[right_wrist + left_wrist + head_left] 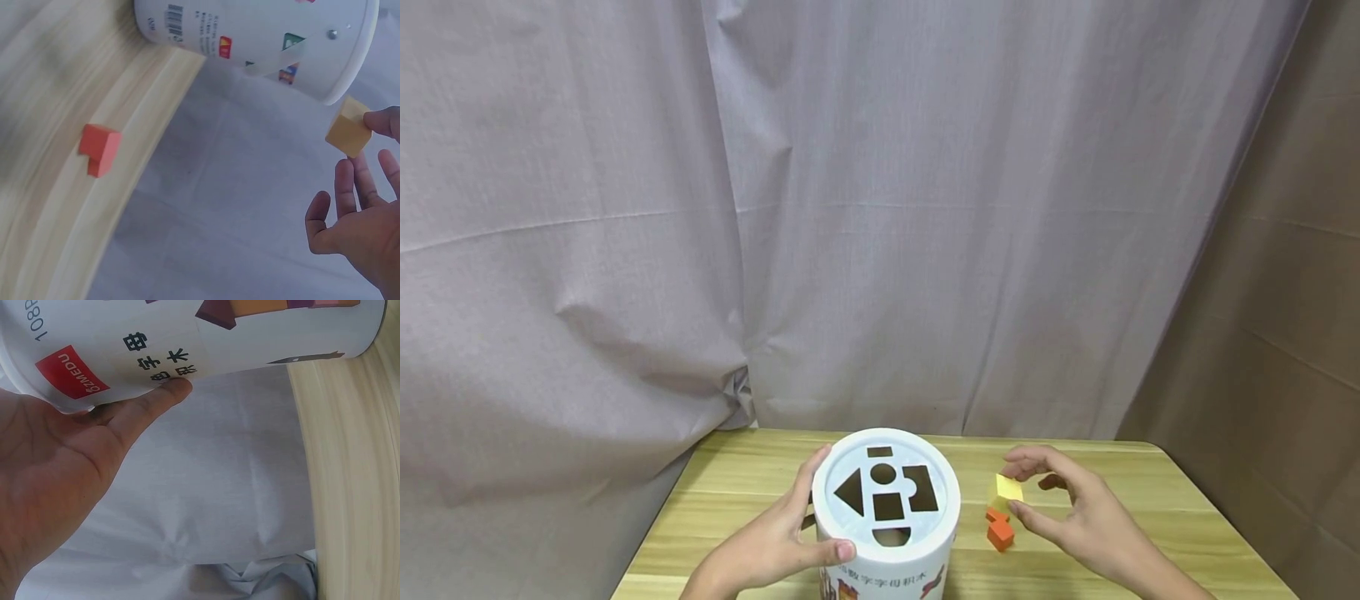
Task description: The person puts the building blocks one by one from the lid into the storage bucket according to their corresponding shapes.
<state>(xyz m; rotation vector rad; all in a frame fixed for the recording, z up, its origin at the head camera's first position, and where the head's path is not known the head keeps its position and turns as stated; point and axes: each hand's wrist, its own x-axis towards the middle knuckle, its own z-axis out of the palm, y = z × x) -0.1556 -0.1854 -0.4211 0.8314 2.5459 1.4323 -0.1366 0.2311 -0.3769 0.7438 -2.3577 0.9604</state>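
A white block bucket (887,577) stands at the table's front, its pale lid (850,533) pierced by several shaped holes, including a triangle, a circle and a square. My left hand (771,533) holds the bucket's left side near the top, thumb at the front. Between thumb and fingertips, my right hand (1075,517) pinches a yellow cube-like block (1009,493), raised above the table just right of the bucket. Below it on the tabletop lies an orange-red block (1000,535); the right wrist view shows its stepped shape.
The light wooden table (1157,508) runs back to a grey curtain (880,250). More curtain hangs along the left, and a darker cloth (1285,333) hangs at the right.
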